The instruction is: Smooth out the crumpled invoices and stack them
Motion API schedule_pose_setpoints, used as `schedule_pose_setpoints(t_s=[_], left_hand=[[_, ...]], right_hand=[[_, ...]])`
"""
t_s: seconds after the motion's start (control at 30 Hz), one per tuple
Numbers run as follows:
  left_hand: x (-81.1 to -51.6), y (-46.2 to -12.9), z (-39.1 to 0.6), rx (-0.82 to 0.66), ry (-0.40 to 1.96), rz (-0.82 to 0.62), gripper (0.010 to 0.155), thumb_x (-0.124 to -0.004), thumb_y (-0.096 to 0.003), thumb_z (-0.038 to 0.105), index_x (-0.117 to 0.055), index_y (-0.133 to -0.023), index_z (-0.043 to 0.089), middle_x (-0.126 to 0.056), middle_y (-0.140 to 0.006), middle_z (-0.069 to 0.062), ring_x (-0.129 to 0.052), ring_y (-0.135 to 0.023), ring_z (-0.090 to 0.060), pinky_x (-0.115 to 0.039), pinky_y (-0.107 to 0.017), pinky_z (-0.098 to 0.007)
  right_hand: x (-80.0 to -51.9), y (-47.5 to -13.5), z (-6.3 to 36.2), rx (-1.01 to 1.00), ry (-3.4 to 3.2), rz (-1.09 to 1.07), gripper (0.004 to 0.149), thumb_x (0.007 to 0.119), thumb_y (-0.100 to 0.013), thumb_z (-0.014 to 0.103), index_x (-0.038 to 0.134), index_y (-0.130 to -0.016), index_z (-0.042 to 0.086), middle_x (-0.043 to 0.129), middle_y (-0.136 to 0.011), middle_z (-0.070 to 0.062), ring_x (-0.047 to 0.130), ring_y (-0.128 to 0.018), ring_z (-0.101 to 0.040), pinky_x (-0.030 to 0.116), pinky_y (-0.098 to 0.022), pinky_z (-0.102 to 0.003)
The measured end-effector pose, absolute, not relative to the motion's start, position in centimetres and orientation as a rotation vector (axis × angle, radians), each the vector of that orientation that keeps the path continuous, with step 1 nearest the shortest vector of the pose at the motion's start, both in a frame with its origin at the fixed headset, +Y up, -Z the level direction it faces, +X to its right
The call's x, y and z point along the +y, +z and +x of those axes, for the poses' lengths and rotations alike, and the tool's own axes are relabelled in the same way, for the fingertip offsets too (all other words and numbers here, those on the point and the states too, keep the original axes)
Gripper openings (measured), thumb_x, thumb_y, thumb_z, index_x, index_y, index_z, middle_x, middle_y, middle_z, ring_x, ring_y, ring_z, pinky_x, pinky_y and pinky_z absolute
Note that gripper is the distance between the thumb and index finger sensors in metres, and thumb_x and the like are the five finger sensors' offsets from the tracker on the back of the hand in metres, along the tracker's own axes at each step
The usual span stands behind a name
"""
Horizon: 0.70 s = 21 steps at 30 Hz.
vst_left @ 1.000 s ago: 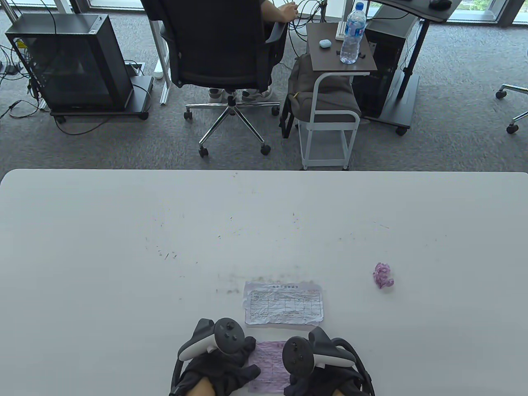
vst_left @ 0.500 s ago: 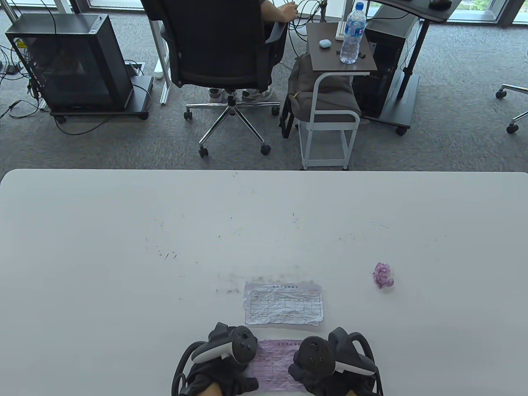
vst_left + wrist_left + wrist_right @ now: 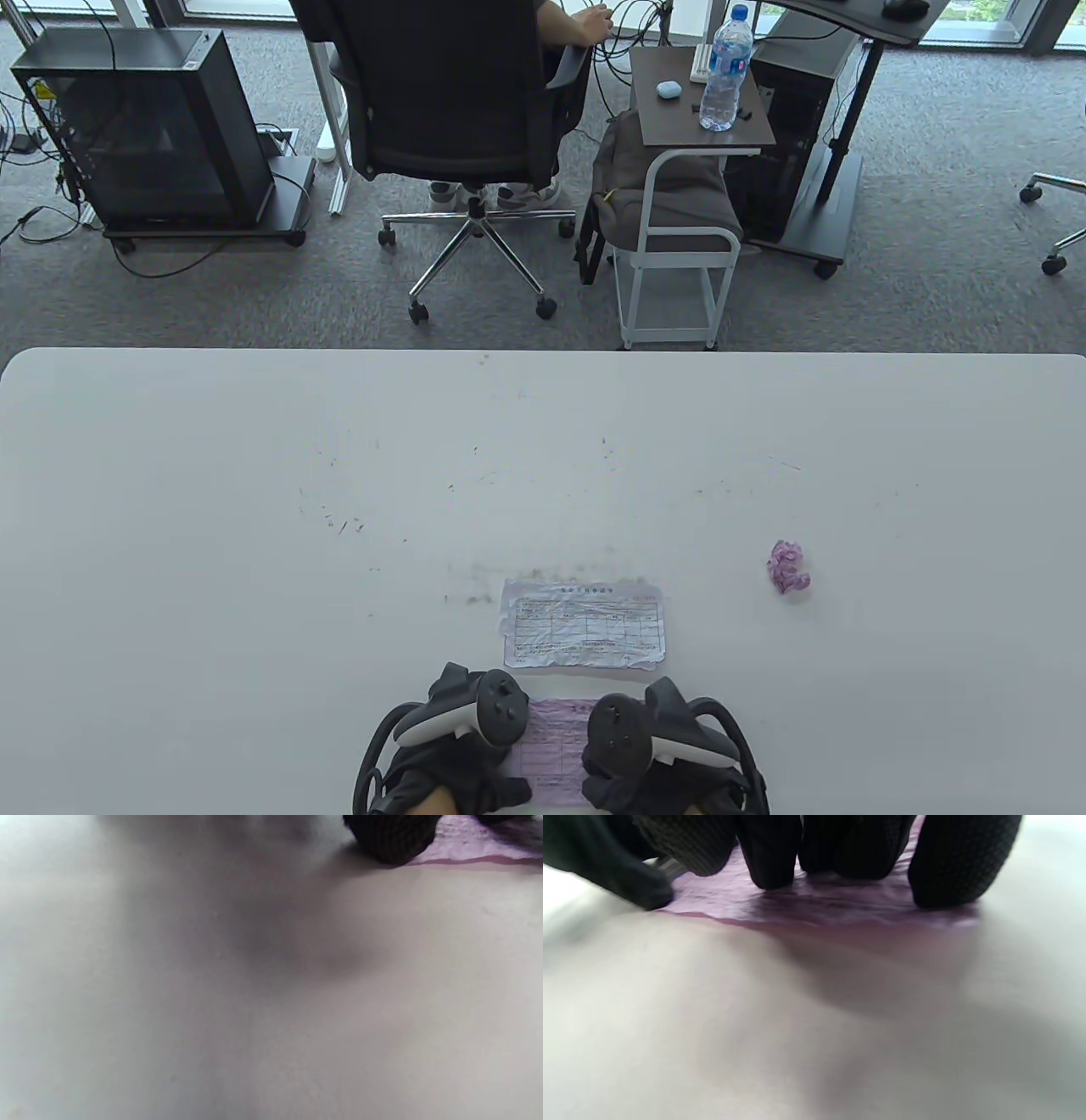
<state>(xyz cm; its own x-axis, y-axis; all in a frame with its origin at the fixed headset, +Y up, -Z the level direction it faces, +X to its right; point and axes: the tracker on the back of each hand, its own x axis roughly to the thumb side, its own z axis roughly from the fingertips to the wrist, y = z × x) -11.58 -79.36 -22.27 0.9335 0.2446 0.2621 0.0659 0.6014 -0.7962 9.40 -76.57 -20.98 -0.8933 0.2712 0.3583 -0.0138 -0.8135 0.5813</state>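
Now, left hand [image 3: 458, 747]: flat, pressing pink invoice [image 3: 556, 747] on bench [image 3: 254, 509].
Right hand [image 3: 653, 751]: fingers [image 3: 961, 861] straight, pressing same sheet.
White invoice [image 3: 584, 624]: flattened, just beyond.
Pink ball [image 3: 788, 567]: crumpled, right.

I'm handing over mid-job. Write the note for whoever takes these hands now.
Left hand and right hand: both press the pink invoice flat at the table's near edge, fingertips down on it, no grip.
Done: white invoice lies flattened just beyond the pink one.
Left: finish smoothing the pink sheet, stack it with the white one, then open the crumpled pink ball far right and add it.
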Motion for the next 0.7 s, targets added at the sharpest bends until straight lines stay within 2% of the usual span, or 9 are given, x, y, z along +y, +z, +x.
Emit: schedule_pose_setpoints(t_s=[0.1, 0.17, 0.23, 0.3, 0.37, 0.5, 0.57, 0.63, 0.7], left_hand=[[-79.3, -22.3, -11.6, -0.363, 0.108, -0.923, 0.086, -0.068, -0.0576, 0.049, -0.001, -0.105, 0.025, 0.021, -0.097, -0.016, 0.016, -0.086, -0.060, -0.016, -0.061, -0.071], [-79.3, -22.3, -11.6, -0.368, 0.110, -0.918, 0.086, -0.069, -0.0578, 0.049, -0.001, -0.105, 0.025, 0.020, -0.097, -0.016, 0.015, -0.086, -0.061, -0.017, -0.061, -0.071], [-79.4, -22.3, -11.6, -0.368, 0.119, -0.921, 0.086, -0.069, -0.0577, 0.049, -0.002, -0.106, 0.025, 0.020, -0.098, -0.016, 0.016, -0.086, -0.060, -0.016, -0.061, -0.071], [-79.4, -22.4, -11.6, -0.366, 0.130, -0.928, 0.087, -0.071, -0.0574, 0.047, -0.003, -0.106, 0.026, 0.020, -0.098, -0.016, 0.016, -0.086, -0.061, -0.016, -0.061, -0.071], [-79.4, -22.4, -11.7, -0.368, 0.126, -0.932, 0.087, -0.071, -0.0571, 0.047, -0.002, -0.106, 0.028, 0.021, -0.097, -0.016, 0.016, -0.085, -0.061, -0.016, -0.061, -0.071], [-79.4, -22.4, -11.7, -0.367, 0.129, -0.928, 0.087, -0.072, -0.0569, 0.047, -0.003, -0.106, 0.027, 0.020, -0.098, -0.016, 0.016, -0.085, -0.061, -0.016, -0.061, -0.072], [-79.4, -22.5, -11.7, -0.368, 0.130, -0.926, 0.087, -0.072, -0.0570, 0.047, -0.003, -0.106, 0.027, 0.020, -0.098, -0.016, 0.016, -0.085, -0.061, -0.016, -0.061, -0.072], [-79.4, -22.5, -11.7, -0.373, 0.128, -0.927, 0.087, -0.072, -0.0570, 0.047, -0.003, -0.106, 0.027, 0.020, -0.097, -0.017, 0.016, -0.085, -0.062, -0.016, -0.060, -0.072], [-79.4, -22.5, -11.8, -0.377, 0.133, -0.927, 0.087, -0.072, -0.0570, 0.046, -0.004, -0.106, 0.027, 0.020, -0.097, -0.018, 0.016, -0.084, -0.062, -0.016, -0.060, -0.072]], right_hand=[[-76.5, -21.6, 11.8, 0.894, 2.734, 0.414, 0.043, 0.069, -0.058, 0.046, 0.071, -0.092, 0.020, 0.062, -0.099, -0.012, 0.071, -0.078, -0.038, 0.075, -0.049, -0.062], [-76.3, -21.9, 13.1, 0.861, 2.711, 0.361, 0.045, 0.069, -0.058, 0.046, 0.073, -0.091, 0.017, 0.066, -0.096, -0.016, 0.075, -0.075, -0.038, 0.079, -0.047, -0.060], [-75.8, -22.1, 14.6, 0.769, 2.694, 0.260, 0.053, 0.070, -0.058, 0.047, 0.067, -0.096, 0.011, 0.058, -0.100, -0.022, 0.074, -0.078, -0.041, 0.082, -0.045, -0.056], [-75.3, -22.5, 16.2, 0.607, 2.680, 0.120, 0.050, 0.073, -0.058, 0.040, 0.066, -0.095, 0.007, 0.050, -0.103, -0.027, 0.069, -0.083, -0.048, 0.083, -0.044, -0.055], [-75.5, -22.7, 17.2, 0.573, 2.681, 0.043, 0.051, 0.076, -0.057, 0.037, 0.062, -0.097, 0.008, 0.039, -0.105, -0.033, 0.064, -0.085, -0.052, 0.084, -0.044, -0.054], [-76.7, -22.9, 17.5, 0.608, 2.638, 0.002, 0.062, 0.079, -0.056, 0.034, 0.045, -0.103, 0.011, 0.032, -0.106, -0.038, 0.056, -0.086, -0.055, 0.081, -0.045, -0.054], [-76.7, -23.0, 17.1, 0.567, 2.677, 0.025, 0.068, 0.080, -0.055, 0.035, 0.040, -0.105, 0.012, 0.038, -0.106, -0.037, 0.058, -0.085, -0.054, 0.083, -0.043, -0.052], [-76.9, -23.1, 16.1, 0.607, 2.701, 0.048, 0.074, 0.081, -0.055, 0.037, 0.035, -0.107, 0.011, 0.043, -0.105, -0.035, 0.056, -0.085, -0.054, 0.082, -0.043, -0.052], [-77.1, -23.1, 15.0, 0.627, 2.766, 0.096, 0.080, 0.082, -0.053, 0.042, 0.033, -0.107, 0.007, 0.051, -0.102, -0.030, 0.062, -0.080, -0.049, 0.082, -0.042, -0.050]])
